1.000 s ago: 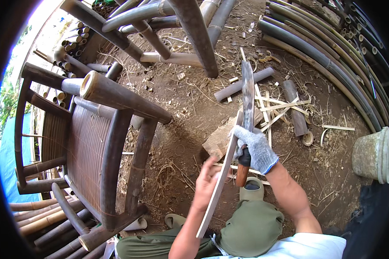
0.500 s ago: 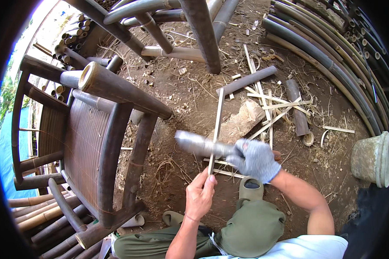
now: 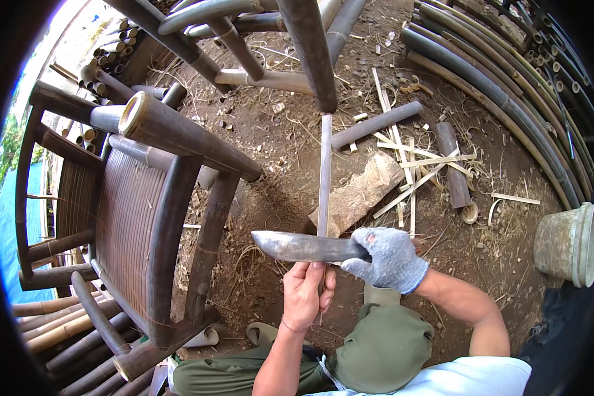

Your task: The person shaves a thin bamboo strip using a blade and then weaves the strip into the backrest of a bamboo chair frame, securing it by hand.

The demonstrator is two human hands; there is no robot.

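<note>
My bare left hand (image 3: 306, 290) is closed around the lower end of a long, narrow bamboo strip (image 3: 325, 171) that points away from me. In my right hand (image 3: 388, 259), which wears a grey glove, is a broad-bladed machete (image 3: 300, 247). Its blade lies crosswise over the strip, just above my left fingers, tip to the left. The glove hides most of the handle. Beyond the blade a rough wooden block (image 3: 360, 191) rests on the dirt, partly behind the strip.
A dark bamboo chair (image 3: 135, 191) stands at the left, with another bamboo frame (image 3: 270, 79) at the far side. Pale split strips (image 3: 412, 162) and short bamboo pieces (image 3: 454, 165) litter the ground. Long poles (image 3: 508, 99) and a dirty white bucket (image 3: 564, 243) are at the right.
The machete has come closer to my left hand and its blade is now sharp in view. The strip has turned, its dark side now facing up. My left hand has shifted little.
</note>
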